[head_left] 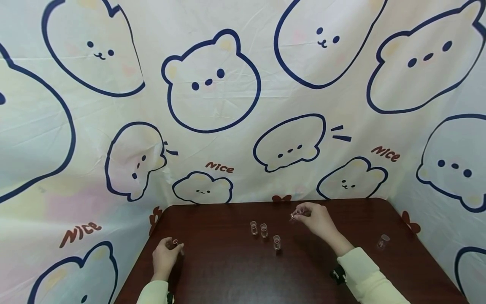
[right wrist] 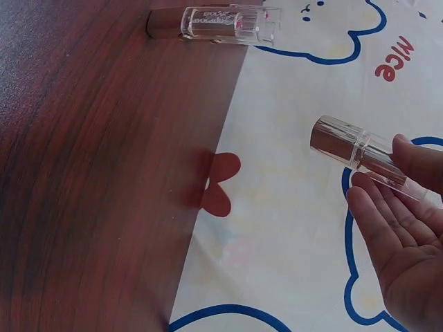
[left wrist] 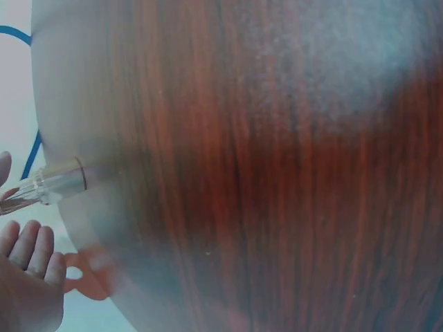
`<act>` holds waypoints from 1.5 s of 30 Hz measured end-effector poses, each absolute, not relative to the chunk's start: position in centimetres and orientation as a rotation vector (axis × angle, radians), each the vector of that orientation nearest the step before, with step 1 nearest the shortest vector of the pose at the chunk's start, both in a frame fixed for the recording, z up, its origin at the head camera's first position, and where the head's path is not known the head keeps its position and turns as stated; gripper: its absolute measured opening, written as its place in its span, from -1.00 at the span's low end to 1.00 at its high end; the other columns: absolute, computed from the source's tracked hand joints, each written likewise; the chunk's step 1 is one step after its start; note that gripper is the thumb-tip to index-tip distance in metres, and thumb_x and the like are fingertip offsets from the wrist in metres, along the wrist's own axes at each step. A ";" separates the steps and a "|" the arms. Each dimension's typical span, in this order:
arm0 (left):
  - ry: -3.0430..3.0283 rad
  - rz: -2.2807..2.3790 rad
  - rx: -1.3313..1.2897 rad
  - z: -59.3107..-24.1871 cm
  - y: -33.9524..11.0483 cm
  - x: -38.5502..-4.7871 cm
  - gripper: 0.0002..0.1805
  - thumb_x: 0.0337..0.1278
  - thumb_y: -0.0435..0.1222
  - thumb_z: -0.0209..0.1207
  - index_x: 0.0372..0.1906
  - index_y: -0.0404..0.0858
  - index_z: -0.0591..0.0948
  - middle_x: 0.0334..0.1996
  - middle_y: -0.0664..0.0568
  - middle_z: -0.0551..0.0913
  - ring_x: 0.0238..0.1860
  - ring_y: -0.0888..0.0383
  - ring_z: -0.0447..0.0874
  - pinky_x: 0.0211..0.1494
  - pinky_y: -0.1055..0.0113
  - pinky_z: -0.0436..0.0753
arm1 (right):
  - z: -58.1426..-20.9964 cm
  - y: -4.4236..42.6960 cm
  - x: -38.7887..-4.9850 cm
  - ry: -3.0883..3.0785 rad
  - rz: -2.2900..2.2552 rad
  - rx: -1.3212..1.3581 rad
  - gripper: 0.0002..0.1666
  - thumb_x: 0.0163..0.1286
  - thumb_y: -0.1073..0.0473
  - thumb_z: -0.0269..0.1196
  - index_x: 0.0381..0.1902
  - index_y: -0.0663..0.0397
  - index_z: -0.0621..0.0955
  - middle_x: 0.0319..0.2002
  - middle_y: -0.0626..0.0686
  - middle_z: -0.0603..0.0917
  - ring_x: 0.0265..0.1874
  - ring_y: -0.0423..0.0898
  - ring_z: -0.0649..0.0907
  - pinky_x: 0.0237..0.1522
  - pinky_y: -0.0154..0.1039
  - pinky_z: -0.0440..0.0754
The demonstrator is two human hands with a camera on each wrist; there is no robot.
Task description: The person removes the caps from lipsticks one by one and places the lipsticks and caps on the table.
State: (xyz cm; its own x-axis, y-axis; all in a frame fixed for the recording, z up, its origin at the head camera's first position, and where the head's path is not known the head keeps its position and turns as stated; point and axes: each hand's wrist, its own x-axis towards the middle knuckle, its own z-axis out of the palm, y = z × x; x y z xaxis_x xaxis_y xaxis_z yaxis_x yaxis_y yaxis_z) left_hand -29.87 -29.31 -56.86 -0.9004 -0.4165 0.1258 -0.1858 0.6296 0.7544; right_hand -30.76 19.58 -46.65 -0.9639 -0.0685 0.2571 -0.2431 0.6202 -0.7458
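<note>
My right hand [head_left: 317,221] pinches a clear lip balm tube [right wrist: 356,149] between thumb and fingers, lifted near the table's far edge. The right wrist view shows that tube tilted, the other fingers extended below it. At the table's left side, my left hand [head_left: 165,255] holds another clear tube [left wrist: 62,181] between thumb and fingers; part of the grip is cut off in the left wrist view. Between the hands stand three similar tubes: the left one [head_left: 253,228], the middle one [head_left: 263,230] and a nearer one [head_left: 277,242]. Faint lettering marks one upright tube [right wrist: 214,24].
One more clear tube-like piece [head_left: 383,241] is at the right side of the dark wooden table [head_left: 243,270]. A pale cloth [head_left: 243,147] with bear drawings hangs behind the table and along both sides.
</note>
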 end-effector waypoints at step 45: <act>-2.434 -1.362 0.012 -50.5 -18.1 -30.1 -0.47 0.04 -0.25 0.41 0.13 -0.30 0.57 0.09 -0.15 0.61 0.17 -0.09 0.50 0.16 -0.05 0.48 | -45.5 19.6 -29.5 -2.437 1.768 0.159 -0.56 0.26 0.03 0.38 0.02 0.15 0.66 -0.12 0.10 0.72 -0.03 0.05 0.66 -0.07 -0.19 0.63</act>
State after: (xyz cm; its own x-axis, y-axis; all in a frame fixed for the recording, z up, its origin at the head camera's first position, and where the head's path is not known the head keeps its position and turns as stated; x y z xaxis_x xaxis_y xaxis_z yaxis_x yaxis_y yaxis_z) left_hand -30.13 -18.14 -50.53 -0.9385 -0.1757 0.2973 0.1616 0.5375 0.8277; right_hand -29.52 19.56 -45.53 -0.9864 -0.0107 0.1638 -0.1590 0.3095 -0.9375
